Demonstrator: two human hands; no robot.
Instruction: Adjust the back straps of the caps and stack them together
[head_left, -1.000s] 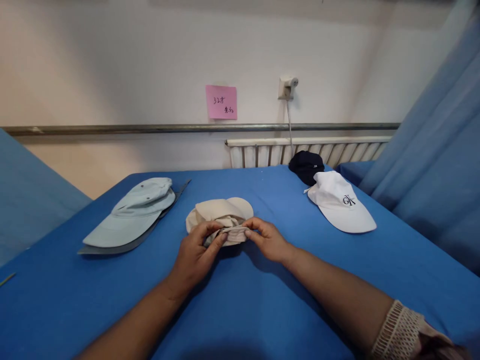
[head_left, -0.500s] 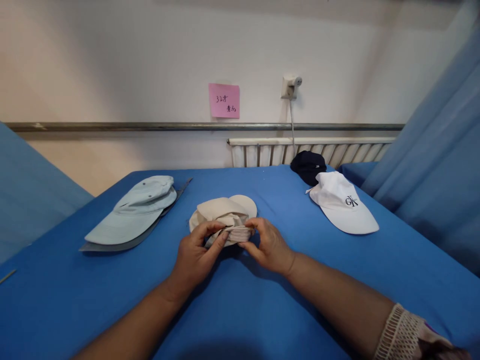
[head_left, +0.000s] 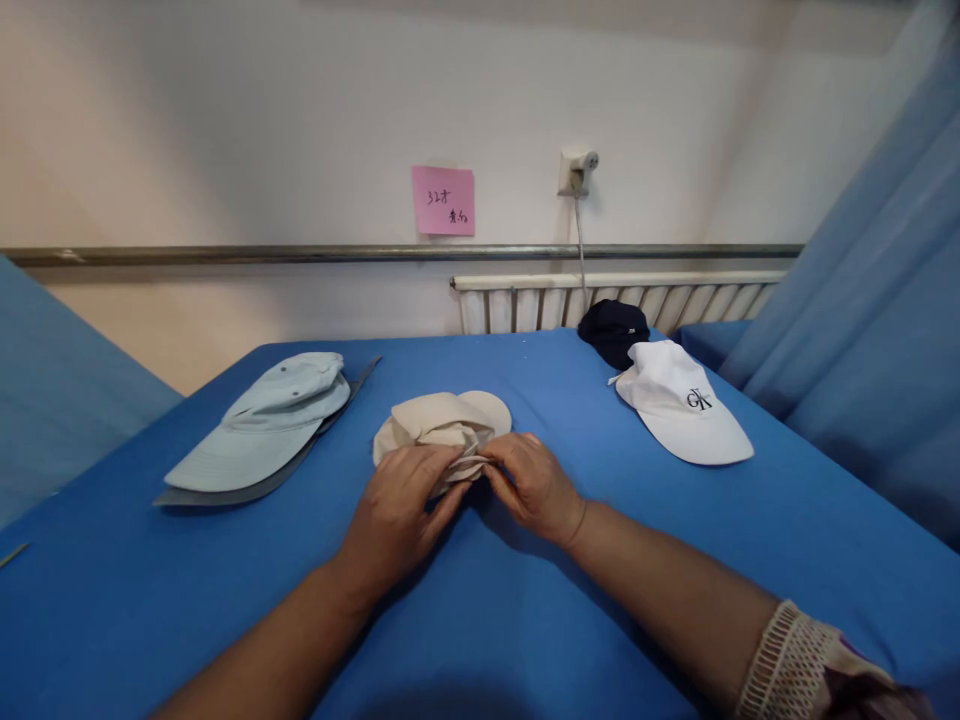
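A beige cap (head_left: 431, 415) lies on the blue-covered table, its brim pointing to the far right and its near edge bunched up. My left hand (head_left: 401, 505) grips the near edge of the cap, with the thumb below and the fingers over the cloth. Close beside it, my right hand (head_left: 534, 487) pinches the same edge between thumb and fingers. The two sets of fingertips almost meet and hide part of the fold.
On the left, a light blue cap (head_left: 259, 420) rests on a grey one (head_left: 247, 497). To the right are a white cap (head_left: 679, 405) with black letters and a dark navy cap (head_left: 613, 332). Behind the blue table (head_left: 480, 610) stands a radiator (head_left: 525, 305); curtains (head_left: 862, 330) hang at both sides.
My fingers have closed over the cap's near edge. The pinkish inner band, shown between my hands before, is now mostly folded and covered. The view has shifted slightly.
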